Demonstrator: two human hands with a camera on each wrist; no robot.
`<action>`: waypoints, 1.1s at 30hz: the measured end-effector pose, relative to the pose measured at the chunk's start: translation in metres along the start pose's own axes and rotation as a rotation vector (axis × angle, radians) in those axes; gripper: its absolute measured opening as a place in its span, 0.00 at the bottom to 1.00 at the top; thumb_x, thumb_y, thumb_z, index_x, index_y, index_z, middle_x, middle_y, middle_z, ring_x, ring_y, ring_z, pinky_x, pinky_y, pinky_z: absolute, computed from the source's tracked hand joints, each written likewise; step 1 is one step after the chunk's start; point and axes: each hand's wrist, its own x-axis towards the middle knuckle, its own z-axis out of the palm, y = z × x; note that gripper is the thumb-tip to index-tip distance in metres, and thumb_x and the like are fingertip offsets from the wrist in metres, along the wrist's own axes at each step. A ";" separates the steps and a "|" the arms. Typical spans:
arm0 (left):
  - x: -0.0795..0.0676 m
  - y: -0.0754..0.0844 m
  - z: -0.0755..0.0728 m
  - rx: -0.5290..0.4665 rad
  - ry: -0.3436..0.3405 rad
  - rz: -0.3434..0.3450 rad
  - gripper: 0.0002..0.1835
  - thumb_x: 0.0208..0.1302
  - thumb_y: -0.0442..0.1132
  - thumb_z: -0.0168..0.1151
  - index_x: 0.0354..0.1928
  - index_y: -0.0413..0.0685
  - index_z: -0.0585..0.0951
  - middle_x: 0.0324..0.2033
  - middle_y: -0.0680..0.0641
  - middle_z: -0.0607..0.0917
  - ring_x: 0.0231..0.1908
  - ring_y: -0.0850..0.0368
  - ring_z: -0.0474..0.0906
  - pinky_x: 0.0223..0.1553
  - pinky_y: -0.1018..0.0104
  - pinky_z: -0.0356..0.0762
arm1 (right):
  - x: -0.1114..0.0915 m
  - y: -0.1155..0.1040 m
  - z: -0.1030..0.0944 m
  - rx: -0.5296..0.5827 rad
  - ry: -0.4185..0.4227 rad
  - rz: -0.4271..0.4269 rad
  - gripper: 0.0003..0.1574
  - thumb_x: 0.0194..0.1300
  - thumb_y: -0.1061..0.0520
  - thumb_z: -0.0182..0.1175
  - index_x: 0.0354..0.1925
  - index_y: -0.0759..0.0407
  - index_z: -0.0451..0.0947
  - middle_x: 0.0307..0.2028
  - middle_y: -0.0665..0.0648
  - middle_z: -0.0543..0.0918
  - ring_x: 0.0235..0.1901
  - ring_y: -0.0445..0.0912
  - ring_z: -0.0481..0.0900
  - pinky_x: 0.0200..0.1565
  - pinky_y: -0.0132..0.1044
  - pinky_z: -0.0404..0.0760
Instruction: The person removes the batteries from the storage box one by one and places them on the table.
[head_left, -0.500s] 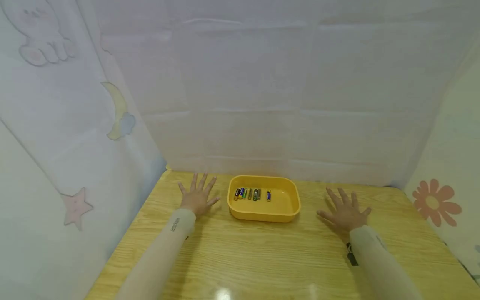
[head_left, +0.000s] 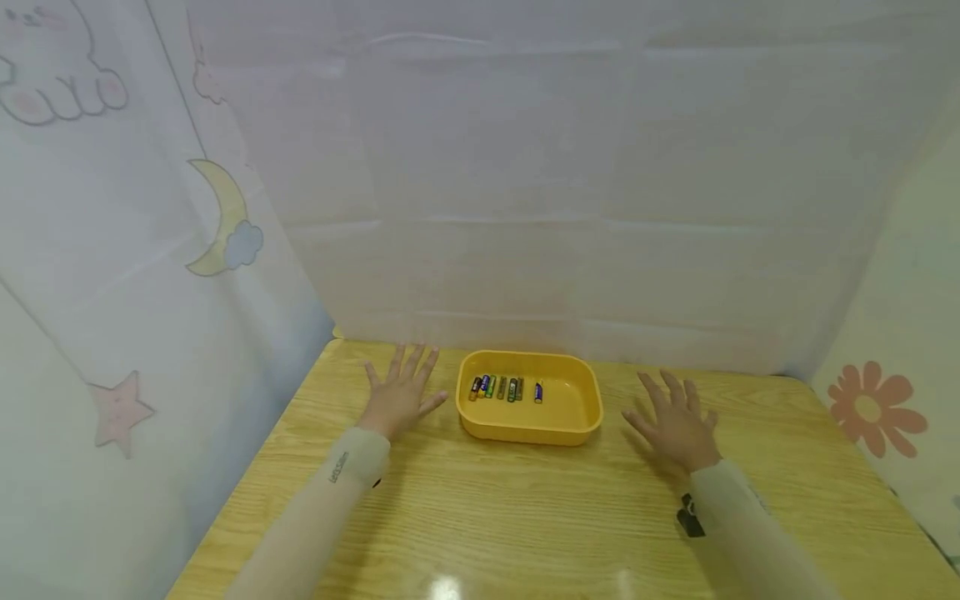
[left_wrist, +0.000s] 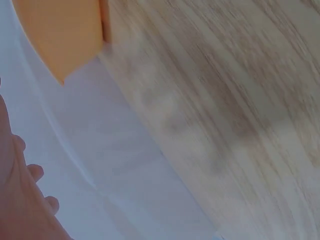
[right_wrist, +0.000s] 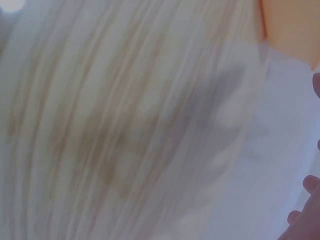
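Observation:
A yellow plastic tray (head_left: 528,435) stands near the back of the wooden table, between my hands. Several small batteries lie in it: a cluster on the left, including a green-and-dark battery (head_left: 512,390), and one blue-and-yellow battery (head_left: 538,392) apart from them near the middle. My left hand (head_left: 397,398) is left of the tray, fingers spread, holding nothing. On the other side, my right hand (head_left: 678,425) is also spread and holds nothing. Each wrist view catches part of the tray's outer wall (left_wrist: 65,35) and a few fingertips at the edge.
The wooden table (head_left: 525,517) reaches back to a pale hanging sheet (head_left: 487,183). Printed sheets with a star (head_left: 120,410) and a flower (head_left: 870,408) close in the sides. A small black item (head_left: 689,518) shows beside the right wrist.
Both hands have shifted slightly inward toward the tray, the right one also turning a little to the left. The tray and its batteries are unchanged.

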 end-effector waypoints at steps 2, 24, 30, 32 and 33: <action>-0.001 0.006 -0.001 0.000 -0.009 0.011 0.44 0.74 0.67 0.46 0.82 0.57 0.48 0.81 0.47 0.45 0.79 0.41 0.32 0.63 0.15 0.35 | 0.002 -0.005 0.000 0.013 0.029 -0.024 0.51 0.74 0.33 0.53 0.82 0.50 0.45 0.77 0.73 0.42 0.72 0.80 0.36 0.50 0.91 0.43; -0.002 0.044 0.007 -0.073 -0.066 0.034 0.45 0.74 0.66 0.47 0.82 0.51 0.47 0.81 0.44 0.45 0.79 0.41 0.34 0.66 0.20 0.29 | 0.018 -0.073 0.003 0.210 0.228 -0.219 0.32 0.73 0.56 0.61 0.67 0.72 0.66 0.59 0.76 0.66 0.61 0.72 0.62 0.59 0.69 0.65; -0.005 0.052 0.013 -0.080 -0.091 0.037 0.46 0.74 0.66 0.46 0.82 0.49 0.46 0.80 0.44 0.42 0.79 0.44 0.32 0.65 0.20 0.27 | 0.022 -0.090 0.005 0.348 0.172 -0.190 0.33 0.73 0.55 0.61 0.67 0.71 0.67 0.60 0.74 0.68 0.59 0.67 0.67 0.58 0.66 0.71; -0.004 0.054 0.016 -0.085 -0.095 0.044 0.46 0.75 0.67 0.45 0.82 0.48 0.46 0.80 0.43 0.42 0.79 0.44 0.33 0.66 0.20 0.28 | 0.023 -0.094 0.006 0.441 0.144 -0.160 0.33 0.74 0.54 0.61 0.68 0.70 0.67 0.62 0.72 0.69 0.58 0.66 0.69 0.57 0.63 0.74; -0.004 0.056 0.017 -0.085 -0.098 0.047 0.46 0.74 0.67 0.44 0.82 0.48 0.46 0.80 0.43 0.42 0.79 0.44 0.34 0.66 0.20 0.29 | 0.024 -0.095 0.007 0.486 0.129 -0.140 0.33 0.74 0.54 0.61 0.68 0.69 0.67 0.62 0.71 0.69 0.57 0.65 0.70 0.57 0.61 0.75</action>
